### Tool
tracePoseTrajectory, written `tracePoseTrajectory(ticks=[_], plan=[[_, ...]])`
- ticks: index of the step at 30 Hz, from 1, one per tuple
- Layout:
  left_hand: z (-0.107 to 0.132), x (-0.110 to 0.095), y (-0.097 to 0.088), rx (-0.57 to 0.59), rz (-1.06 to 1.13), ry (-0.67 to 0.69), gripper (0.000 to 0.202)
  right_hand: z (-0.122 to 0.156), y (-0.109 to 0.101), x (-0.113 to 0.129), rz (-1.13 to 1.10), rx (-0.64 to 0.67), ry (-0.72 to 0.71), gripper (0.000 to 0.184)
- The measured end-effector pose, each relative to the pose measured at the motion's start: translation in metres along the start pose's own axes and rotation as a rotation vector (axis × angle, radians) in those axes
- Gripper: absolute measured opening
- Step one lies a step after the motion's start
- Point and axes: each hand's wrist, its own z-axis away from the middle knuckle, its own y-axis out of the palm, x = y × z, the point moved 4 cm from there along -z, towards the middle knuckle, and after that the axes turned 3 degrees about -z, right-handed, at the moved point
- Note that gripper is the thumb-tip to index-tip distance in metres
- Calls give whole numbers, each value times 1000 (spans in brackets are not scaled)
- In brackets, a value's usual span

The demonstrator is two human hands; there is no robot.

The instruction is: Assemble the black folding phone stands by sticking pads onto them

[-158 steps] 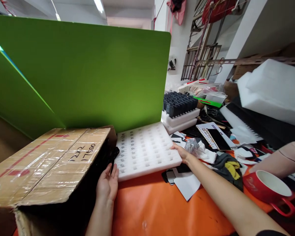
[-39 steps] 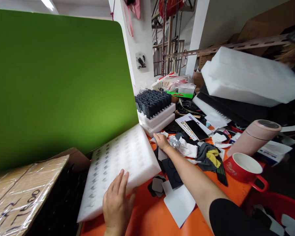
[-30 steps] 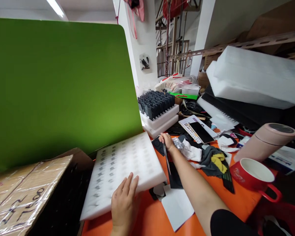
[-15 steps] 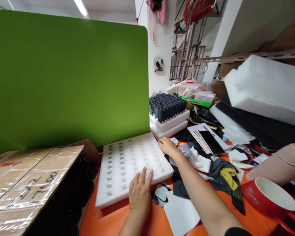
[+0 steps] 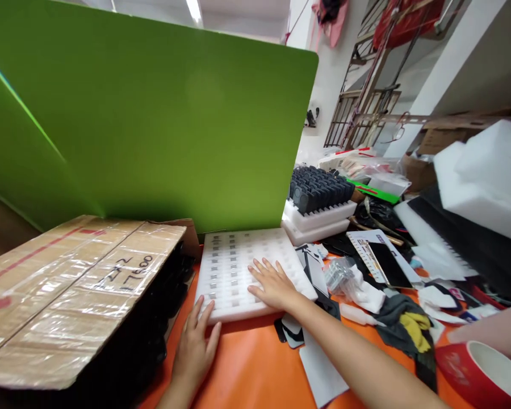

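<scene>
A white foam tray [image 5: 251, 308] with rows of small slots lies flat on the orange tabletop, against the green panel. Small shiny metal pieces fill slots in its left columns; the slots farther right look bare. My right hand [image 5: 273, 288] rests on the tray's top near the front right, fingers spread and palm down. At the front left corner, my left hand [image 5: 195, 347] has its fingers apart, their tips at the tray's edge. Neither hand grips anything.
A cardboard box [image 5: 128, 250] stands left, above black items. Behind right, stacked foam trays [image 5: 323, 221] carry dark parts [image 5: 319, 187]. Farther right are a phone [image 5: 389, 264], a grey and yellow cloth [image 5: 409, 324] and a red mug [image 5: 464, 369]. A green panel [image 5: 187, 125] rises behind.
The tray has shifted back and turned squarer to the panel. My right hand has moved from its right edge onto its top; my left has slid to the front left corner. The view has swung.
</scene>
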Motion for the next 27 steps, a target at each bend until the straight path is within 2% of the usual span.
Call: tracePoseTrajectory(ticks=[4, 8, 12, 16, 23, 27], plan=[[30, 1, -3, 102, -22, -113, 53, 2, -5, 2, 57, 41, 34, 67], [59, 0, -10, 319, -152, -69, 49, 2, -6, 6, 64, 70, 53, 66], [62, -2, -14, 455, -198, -66, 47, 1, -5, 6, 52, 54, 51, 67], [56, -5, -13, 487, -221, -76, 48, 0, -3, 1, 58, 37, 43, 67], [58, -6, -14, 432, -253, -81, 47, 0, 1, -4, 48, 17, -19, 65], [58, -5, -13, 472, -249, -107, 48, -2, 4, -7, 46, -5, -10, 63]])
